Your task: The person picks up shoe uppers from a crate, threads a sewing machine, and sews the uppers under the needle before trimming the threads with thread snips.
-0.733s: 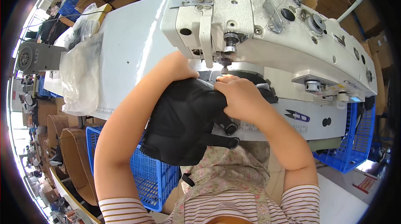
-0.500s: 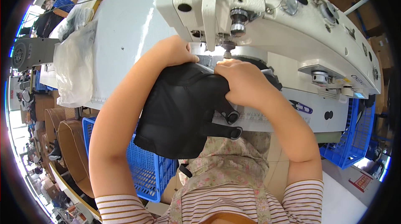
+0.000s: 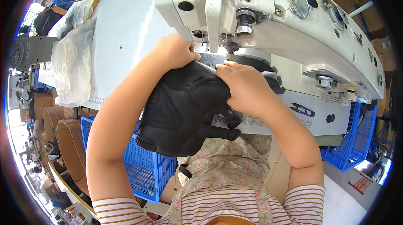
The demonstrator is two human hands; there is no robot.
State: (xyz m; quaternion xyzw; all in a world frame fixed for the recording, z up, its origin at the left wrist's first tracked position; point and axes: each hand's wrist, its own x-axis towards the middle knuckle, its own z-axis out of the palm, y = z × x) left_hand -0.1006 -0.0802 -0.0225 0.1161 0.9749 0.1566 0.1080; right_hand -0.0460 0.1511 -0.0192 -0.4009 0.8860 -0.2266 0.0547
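A black padded fabric piece [image 3: 176, 107] with two strap-like tabs hangs from the sewing table's front edge towards my lap. My left hand [image 3: 178, 52] is closed in a pinch on its upper edge, left of the needle area of a white sewing machine [image 3: 260, 19]. On the other side of the needle area, my right hand [image 3: 243, 80] grips the same piece, thumb below and fingers bent on top. A light grey edge shows between the hands. The needle tip and the fabric right under the presser foot are hidden.
Purple-handled thread snips [image 3: 303, 110] lie on the white table [image 3: 121, 36] to the right. Clear plastic bags [image 3: 74, 63] rest at its left end. Blue crates stand below, one left [image 3: 145, 174] and one right [image 3: 350, 141]. Brown cartons [image 3: 69, 145] are further left.
The black piece has bulged and turned slightly, so its seams and ribbed edge show more, and its tabs now lie more edge-on. Both hands keep nearly the same place.
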